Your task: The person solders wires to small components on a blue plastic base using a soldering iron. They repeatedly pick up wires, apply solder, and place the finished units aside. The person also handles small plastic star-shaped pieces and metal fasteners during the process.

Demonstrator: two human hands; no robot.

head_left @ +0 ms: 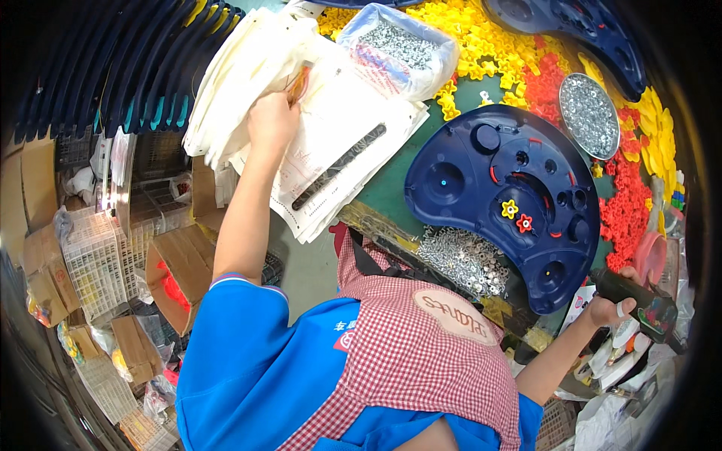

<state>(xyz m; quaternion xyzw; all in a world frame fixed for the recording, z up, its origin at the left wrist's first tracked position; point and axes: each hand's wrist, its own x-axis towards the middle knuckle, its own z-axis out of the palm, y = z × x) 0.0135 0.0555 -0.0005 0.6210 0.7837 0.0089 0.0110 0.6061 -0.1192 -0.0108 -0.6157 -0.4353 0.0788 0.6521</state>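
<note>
On the left, my left hand (274, 124) is closed in a fist over a thick stack of white printed sheets (331, 128). A small orange-brown strip (301, 81) sticks up by its fingers; how it is gripped is hidden. Off to the right, my right hand (608, 310) wraps round a dark electric screwdriver (639, 304), with a white band on one finger. Between the hands lies a curved dark blue plastic panel (466, 154), hollow side up. A yellow star piece (509, 209) and a red star piece (524, 223) sit in its middle.
Loose screws (462, 259) are heaped by the green table's near edge. A bag-lined tub of metal parts (395, 45), yellow stars (481, 37), red pieces (624, 203) and a round dish of metal bits (589, 114) lie beyond. Blue panels (113, 68) stand stacked far left, above crates (94, 255).
</note>
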